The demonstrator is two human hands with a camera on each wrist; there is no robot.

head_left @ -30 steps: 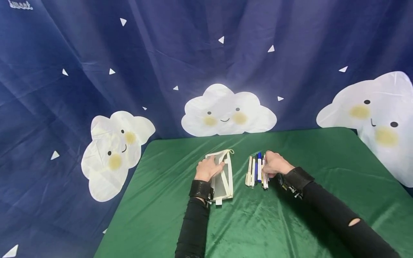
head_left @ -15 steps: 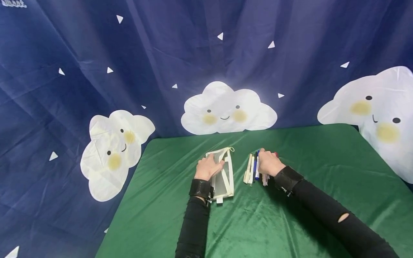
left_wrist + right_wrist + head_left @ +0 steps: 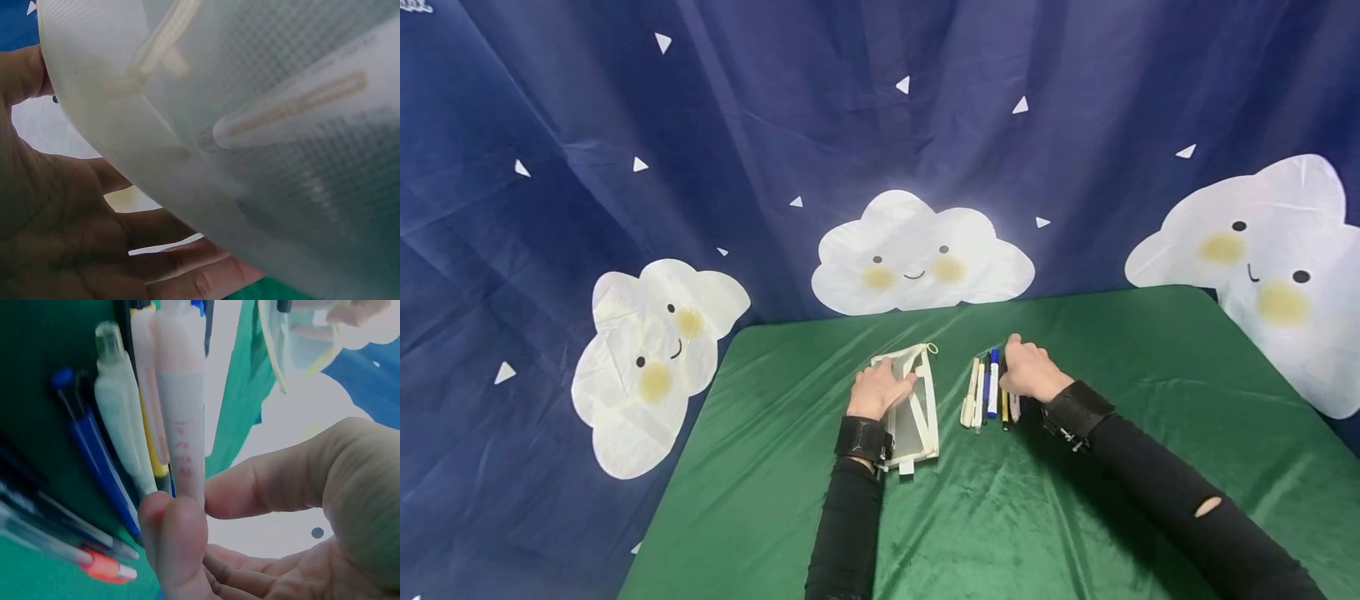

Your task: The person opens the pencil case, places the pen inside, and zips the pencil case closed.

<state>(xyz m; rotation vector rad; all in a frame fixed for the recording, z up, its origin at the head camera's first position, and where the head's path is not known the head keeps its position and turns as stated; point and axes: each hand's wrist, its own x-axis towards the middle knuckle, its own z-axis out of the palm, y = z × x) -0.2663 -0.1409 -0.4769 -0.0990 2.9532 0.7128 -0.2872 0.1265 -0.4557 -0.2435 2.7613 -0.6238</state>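
Note:
My left hand (image 3: 876, 390) holds a whitish see-through mesh pencil case (image 3: 929, 408) that lies on the green cloth. In the left wrist view its fingers (image 3: 169, 259) pass behind the case's edge, with a pale tube shape (image 3: 294, 103) showing through the mesh. To the right, my right hand (image 3: 1030, 372) is over the row of pens. Its thumb and fingertips pinch a pale pink marker (image 3: 181, 406), seen in the right wrist view. Beside that lie a whitish pen (image 3: 120, 406) and a blue pen (image 3: 100, 462). A white-and-blue marker (image 3: 993, 392) lies left of the right hand.
Cream and white pens (image 3: 970, 400) form the left end of the row. A pen with an orange-red part (image 3: 103, 565) lies with dark pens in the right wrist view. A green cloth (image 3: 760, 500) covers the table; a blue cloud-patterned curtain (image 3: 760, 92) hangs behind.
My right hand moved left across the pens, then back slightly right, uncovering the white-and-blue marker and a yellow-and-black pen. The left hand stays on the pencil case. The head view shifted slightly.

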